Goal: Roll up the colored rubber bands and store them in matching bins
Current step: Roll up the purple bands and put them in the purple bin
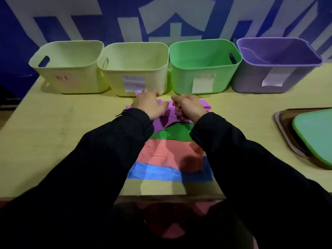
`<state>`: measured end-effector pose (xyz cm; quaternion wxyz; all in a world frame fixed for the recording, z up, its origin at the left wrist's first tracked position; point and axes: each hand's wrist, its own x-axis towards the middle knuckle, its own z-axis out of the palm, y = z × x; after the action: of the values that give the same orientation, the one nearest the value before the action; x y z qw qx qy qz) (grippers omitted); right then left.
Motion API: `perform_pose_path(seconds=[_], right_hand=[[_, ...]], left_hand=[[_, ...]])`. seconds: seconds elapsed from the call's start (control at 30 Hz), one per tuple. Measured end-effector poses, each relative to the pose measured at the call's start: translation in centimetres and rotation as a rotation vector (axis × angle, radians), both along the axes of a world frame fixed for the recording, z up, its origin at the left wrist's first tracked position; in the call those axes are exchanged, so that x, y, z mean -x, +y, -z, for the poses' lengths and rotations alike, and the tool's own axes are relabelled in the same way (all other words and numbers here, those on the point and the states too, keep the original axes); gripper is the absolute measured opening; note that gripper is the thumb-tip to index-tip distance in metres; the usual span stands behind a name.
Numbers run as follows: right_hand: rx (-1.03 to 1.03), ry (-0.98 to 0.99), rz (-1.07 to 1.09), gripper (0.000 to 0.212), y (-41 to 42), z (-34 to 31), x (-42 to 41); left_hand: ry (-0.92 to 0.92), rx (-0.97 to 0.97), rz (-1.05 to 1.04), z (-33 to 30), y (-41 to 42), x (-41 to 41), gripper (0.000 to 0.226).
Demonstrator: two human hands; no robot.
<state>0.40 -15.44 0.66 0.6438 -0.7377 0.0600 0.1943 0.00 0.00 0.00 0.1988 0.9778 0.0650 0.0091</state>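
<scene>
Fingers: we see the left hand with its fingers curled down onto the far left end of the purple band, gripping it; the right hand has its fingers curled around the far right part of the same band, pinching it.
Purple band: we find it lying flat at the far end of the row of bands, just near the bins, its far right corner curling up beside the right hand.
Green band: it lies just nearer than the purple one, between the two sleeves, touching the purple band's near edge.
Red band: it lies nearer still, flat on the table.
Blue band: it is the nearest of the flat bands, close to the near table edge.
Bins: we count four in a row along the far side of the table; from left to right, a pale yellow bin, a second pale yellow bin, a green bin and a purple bin. Each touches or nearly touches its neighbour, and each carries a paper label on its near wall.
Sleeves: both arms are in black sleeves reaching from the near edge toward the bins.
Right side: we see a brown tray with a green board lying on it.
</scene>
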Motion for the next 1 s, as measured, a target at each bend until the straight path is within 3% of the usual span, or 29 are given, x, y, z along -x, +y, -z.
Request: perform_pose_path(seconds=[0.1,0.2,0.3,0.43,0.6,0.77,0.9,1.0], right_hand=[[0.024,-0.111,-0.042,0.028,0.3,1.5,-0.2],[0.009,-0.214,-0.086,0.027,0.2,2.4,0.7],[-0.002,-0.318,-0.076,0.026,-0.5,2.3,2.2],[-0.01,-0.505,-0.043,0.024,-1.0,1.8,5.6],[-0.116,-0.674,0.084,0.023,-0.8,-0.5,9.6],[-0.228,-0.834,0.147,0.02,-0.4,-4.3,12.6],[-0.275,-0.922,0.184,0.01,0.0,-6.3,13.3],[-0.297,-0.88,0.091,0.011,0.7,-7.2,13.2]], left_hand=[[0.051,-0.18,0.041,1.9,-0.3,-0.5,0.058],[-0.065,-0.19,0.048,3.7,-0.4,-0.6,0.042],[-0.357,-0.016,0.068,4.1,-0.1,0.1,0.026],[-0.686,0.433,0.057,1.6,-0.4,4.1,0.028],[-0.851,0.909,0.072,-4.0,-0.3,9.0,0.024],[-0.784,1.285,0.151,-9.1,-0.8,12.4,0.028],[-0.86,1.153,0.123,-10.1,-0.7,13.6,0.03],[-0.766,1.198,0.164,-10.6,-0.4,13.8,0.03]])
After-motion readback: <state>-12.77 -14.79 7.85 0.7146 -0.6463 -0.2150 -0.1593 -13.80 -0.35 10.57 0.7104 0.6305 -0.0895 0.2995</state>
